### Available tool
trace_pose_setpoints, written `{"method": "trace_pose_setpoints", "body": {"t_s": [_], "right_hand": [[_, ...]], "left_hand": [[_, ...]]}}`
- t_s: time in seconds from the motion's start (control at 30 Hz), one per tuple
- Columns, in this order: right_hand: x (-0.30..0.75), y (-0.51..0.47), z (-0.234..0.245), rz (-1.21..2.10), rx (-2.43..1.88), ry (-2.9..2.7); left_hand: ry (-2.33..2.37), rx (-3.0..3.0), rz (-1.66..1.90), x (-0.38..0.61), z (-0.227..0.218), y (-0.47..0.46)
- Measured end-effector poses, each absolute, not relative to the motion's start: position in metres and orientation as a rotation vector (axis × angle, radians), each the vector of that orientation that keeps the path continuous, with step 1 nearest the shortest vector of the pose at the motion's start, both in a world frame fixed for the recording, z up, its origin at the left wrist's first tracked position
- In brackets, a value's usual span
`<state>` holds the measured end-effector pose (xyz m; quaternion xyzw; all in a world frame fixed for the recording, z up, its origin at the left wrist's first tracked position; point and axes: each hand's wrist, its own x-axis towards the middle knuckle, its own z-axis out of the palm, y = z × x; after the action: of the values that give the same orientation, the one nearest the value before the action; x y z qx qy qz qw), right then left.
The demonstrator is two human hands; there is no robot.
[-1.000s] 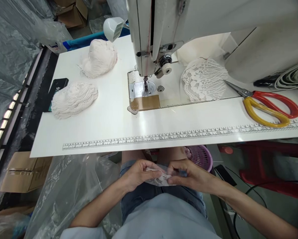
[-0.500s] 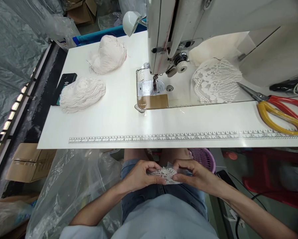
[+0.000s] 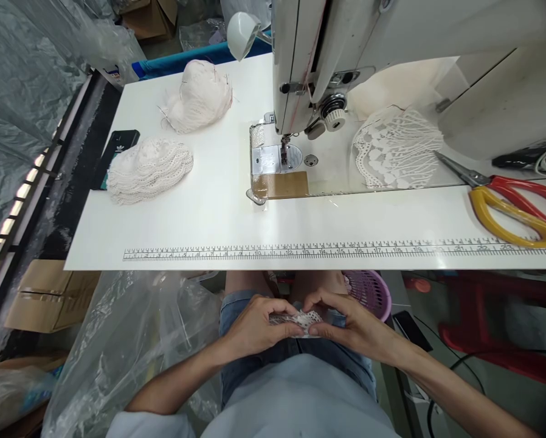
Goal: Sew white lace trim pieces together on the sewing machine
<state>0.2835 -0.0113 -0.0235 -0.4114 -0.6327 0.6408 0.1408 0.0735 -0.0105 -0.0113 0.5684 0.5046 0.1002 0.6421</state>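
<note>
Over my lap, below the table's front edge, my left hand (image 3: 255, 325) and my right hand (image 3: 346, 322) both pinch a small piece of white lace (image 3: 295, 320) between their fingertips. The two hands meet at the lace, fingers curled round it. Above them the white sewing table (image 3: 209, 225) carries a white sewing machine (image 3: 346, 55) with its needle over a metal plate (image 3: 273, 159).
Two heaps of white lace pieces (image 3: 149, 169) (image 3: 200, 96) lie on the table's left, beside a black phone (image 3: 117, 149). More lace (image 3: 394, 155) sits right of the needle. Red-and-yellow scissors (image 3: 514, 204) lie far right. A purple basket (image 3: 368, 292), clear plastic bag (image 3: 127, 347) and cardboard box (image 3: 45, 301) are below.
My hands have shifted the lace slightly and drawn closer together over it; the view has tilted a little, so the table sits slightly further right than a second ago.
</note>
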Motion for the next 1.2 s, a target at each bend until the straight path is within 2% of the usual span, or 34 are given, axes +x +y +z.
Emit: {"method": "trace_pose_setpoints", "body": {"t_s": [1.2], "right_hand": [[0.2763, -0.0139, -0.0239, 1.788, -1.122, -1.781]], "left_hand": [[1.201, 1.315, 0.244, 0.0727, -0.0175, -0.0116]]}}
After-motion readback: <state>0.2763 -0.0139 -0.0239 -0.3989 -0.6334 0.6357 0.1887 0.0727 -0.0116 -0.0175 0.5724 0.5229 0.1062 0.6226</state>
